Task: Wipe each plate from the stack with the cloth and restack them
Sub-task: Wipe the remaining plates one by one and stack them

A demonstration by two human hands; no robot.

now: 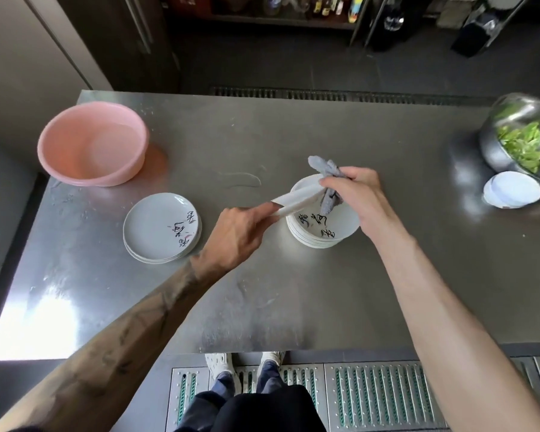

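On the steel tabletop (293, 291) a plate (296, 199) is held tilted over the unwiped stack (340, 227), its rim pinched in the grip of the left hand (240, 232), the cloth (322, 165) clutched against it by the right hand (354, 191). By hard rubbing it could be twisted loose onto the plates below.

Black brush characters on stacked plates (152, 219), none legible
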